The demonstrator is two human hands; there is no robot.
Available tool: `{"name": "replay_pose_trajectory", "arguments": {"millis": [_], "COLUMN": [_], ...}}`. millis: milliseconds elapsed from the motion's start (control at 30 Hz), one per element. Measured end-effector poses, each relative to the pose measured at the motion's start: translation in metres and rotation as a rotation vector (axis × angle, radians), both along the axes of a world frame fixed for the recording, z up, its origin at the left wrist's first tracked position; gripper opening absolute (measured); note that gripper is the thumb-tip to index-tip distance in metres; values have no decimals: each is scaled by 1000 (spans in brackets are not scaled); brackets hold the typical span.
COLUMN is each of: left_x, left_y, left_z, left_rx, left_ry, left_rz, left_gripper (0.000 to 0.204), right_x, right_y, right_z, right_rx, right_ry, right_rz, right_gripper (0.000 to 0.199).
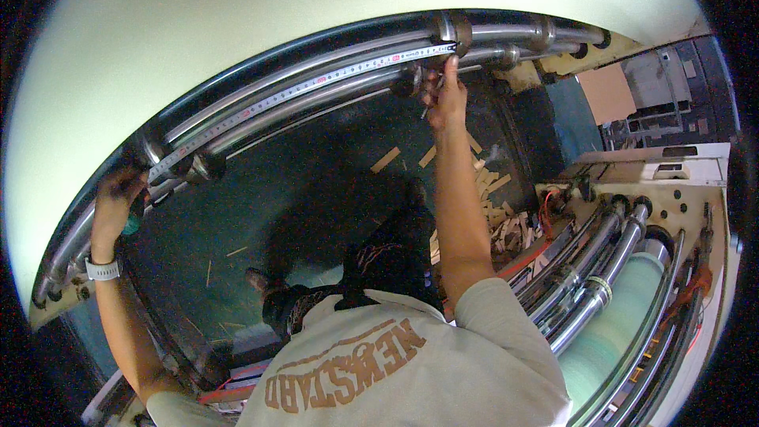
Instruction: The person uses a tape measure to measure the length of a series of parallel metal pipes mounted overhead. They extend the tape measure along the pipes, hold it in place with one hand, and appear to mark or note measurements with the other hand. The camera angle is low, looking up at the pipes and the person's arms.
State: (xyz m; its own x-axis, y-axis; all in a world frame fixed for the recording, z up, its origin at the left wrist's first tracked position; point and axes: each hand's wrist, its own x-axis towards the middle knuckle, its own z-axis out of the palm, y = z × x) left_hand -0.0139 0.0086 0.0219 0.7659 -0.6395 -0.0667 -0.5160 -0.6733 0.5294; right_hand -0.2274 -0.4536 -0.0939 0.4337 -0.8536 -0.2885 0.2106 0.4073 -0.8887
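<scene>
We see the tape (pixel 322 79) stretched aslant along the steel rods (pixel 292 115), from the left of the frame to top centre. At left, the fingers of our left hand (pixel 117 199) are curled closed around the green case (pixel 132 224). At top centre, our right hand (pixel 448 101) has its thumb up at the tape's tip; its other fingers bend below, and we cannot tell whether they pinch it. Pale strips (pixel 386 160) lie on the floor (pixel 332 170) mid-frame.
</scene>
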Motion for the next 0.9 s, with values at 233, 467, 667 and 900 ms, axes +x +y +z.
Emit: {"name": "replay_pose_trajectory", "arguments": {"millis": [233,467,667,900], "left_x": [-1,7,2,6], "left_y": [-9,8,0,10], "left_z": [6,-12,2,-7], "left_rx": [0,-61,33,-40], "left_ry": [177,82,169,63], "left_rz": [41,-3,63,-23], "left_gripper": [20,21,22,22], "right_x": [10,21,19,16], "right_y": [-21,-22,-23,-15], "right_z": [9,7,11,19], "right_rx": [-863,-765,-671,-639], "right_ry": [-53,-147,-196,-119], "right_rz": [-232,-221,-196,-146], "right_gripper": [15,13,13,13]}}
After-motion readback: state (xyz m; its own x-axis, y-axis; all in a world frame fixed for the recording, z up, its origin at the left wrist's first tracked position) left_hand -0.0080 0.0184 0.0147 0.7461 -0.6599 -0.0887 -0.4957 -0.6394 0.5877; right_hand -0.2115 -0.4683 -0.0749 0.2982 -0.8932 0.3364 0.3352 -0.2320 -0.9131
